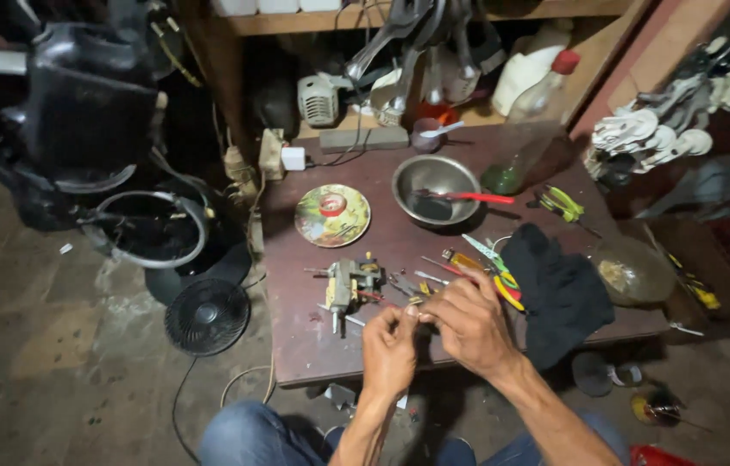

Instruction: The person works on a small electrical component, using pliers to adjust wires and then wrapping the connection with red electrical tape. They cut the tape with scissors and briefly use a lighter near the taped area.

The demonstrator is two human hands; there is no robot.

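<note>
My left hand [388, 349] and my right hand [467, 321] meet over the front edge of a low brown table [313, 345]. Their fingertips pinch together on something small and thin, perhaps a wire, too small to make out. Just beyond them lies a small electric motor [349, 283] with wires, and several screwdrivers and small tools [434, 272] are scattered beside it. A yellow-handled pair of pliers [507, 285] lies right of my right hand.
A steel bowl [434, 183] holds a red-handled tool. A round plate [332, 215] carries a tape roll. A black cloth [559, 293], a green bottle [516, 164] and a glass lid [634, 272] lie right. Fan parts [206, 315] sit on the floor left.
</note>
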